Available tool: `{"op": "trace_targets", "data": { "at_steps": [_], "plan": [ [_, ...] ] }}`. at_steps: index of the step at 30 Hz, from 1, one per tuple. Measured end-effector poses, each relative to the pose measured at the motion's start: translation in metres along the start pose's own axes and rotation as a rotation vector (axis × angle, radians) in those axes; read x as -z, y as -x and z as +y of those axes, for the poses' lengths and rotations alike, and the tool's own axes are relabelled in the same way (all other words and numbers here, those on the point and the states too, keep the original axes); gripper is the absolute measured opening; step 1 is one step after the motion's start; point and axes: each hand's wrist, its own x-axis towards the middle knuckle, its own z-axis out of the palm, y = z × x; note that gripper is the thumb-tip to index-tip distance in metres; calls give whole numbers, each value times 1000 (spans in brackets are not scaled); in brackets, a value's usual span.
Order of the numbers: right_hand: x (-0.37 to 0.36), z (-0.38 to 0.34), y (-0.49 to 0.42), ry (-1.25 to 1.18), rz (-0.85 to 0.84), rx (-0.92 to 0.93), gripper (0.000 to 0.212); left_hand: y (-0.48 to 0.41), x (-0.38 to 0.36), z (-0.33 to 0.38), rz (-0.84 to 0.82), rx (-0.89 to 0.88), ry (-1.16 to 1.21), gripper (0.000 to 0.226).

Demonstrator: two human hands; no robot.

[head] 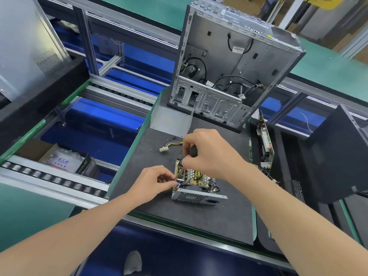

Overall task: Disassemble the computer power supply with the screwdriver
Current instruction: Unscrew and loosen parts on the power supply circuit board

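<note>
The power supply lies with its cover off on the dark work mat, near the middle. Its perforated grille wall faces the near side and its circuit board is exposed on top. The right hand covers the far part of the unit, so that end is hidden.

That hand is closed around the black handle of the screwdriver, which slants down toward the unit's near left corner. Only a thin stretch of the shaft shows, and the tip is out of sight.

The left hand rests at that same corner with its fingertips drawn together in a pinch. Whether they hold the shaft, a wire or a screw cannot be told; a speck of blue shows there.

On the mat, far left of the unit, lies a yellow-and-black cable with a white plug, its other end hidden behind the right hand. A few small dark screws sit just beyond it.

Farther off a bent metal cover stands beside an open computer case. A green board lies to the right, seen edge-on and hard to read.
</note>
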Motion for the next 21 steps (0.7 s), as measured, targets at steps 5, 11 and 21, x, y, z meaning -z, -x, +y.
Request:
{"op": "trace_targets", "data": {
  "at_steps": [5, 11, 21],
  "plan": [
    [3, 4, -2, -18, 48, -25, 5, -4, 2, -2, 42, 12, -102, 14],
    [13, 18, -4, -31, 171, -86, 3, -42, 23, 7, 273, -25, -369, 7],
    [18, 34, 3, -106, 245, -178, 7, -141, 39, 15, 227, 180, -354, 10]
  ]
}}
